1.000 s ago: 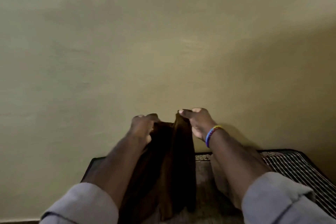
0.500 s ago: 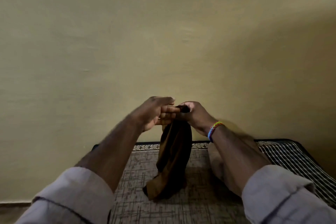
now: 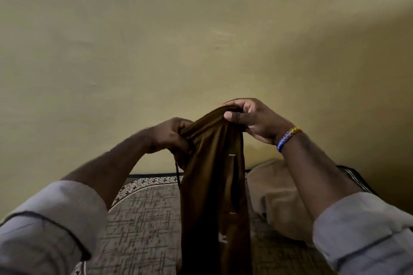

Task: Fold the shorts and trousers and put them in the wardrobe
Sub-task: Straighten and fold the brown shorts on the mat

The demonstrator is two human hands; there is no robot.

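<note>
A dark brown garment (image 3: 212, 185) hangs lengthwise in front of me, its top edge bunched between both hands. My left hand (image 3: 172, 135) grips the top at the left, fingers closed into the cloth. My right hand (image 3: 252, 119) pinches the top edge higher and to the right, thumb pressed on the fabric; a rainbow bracelet is on that wrist. A thin dark drawstring dangles below the left hand. The garment's lower end runs out of the bottom of the frame. No wardrobe is in sight.
Below the garment lies a bed (image 3: 143, 219) with a grey crosshatch-patterned cover. A tan folded cloth or pillow (image 3: 277, 198) rests on it at the right, next to a striped cover (image 3: 355, 177). A plain yellowish wall (image 3: 201, 40) stands right behind.
The hands, touching half a second ago, have moved apart; the right hand has risen. The garment now hangs longer and nearer to me, its lower end out of frame.
</note>
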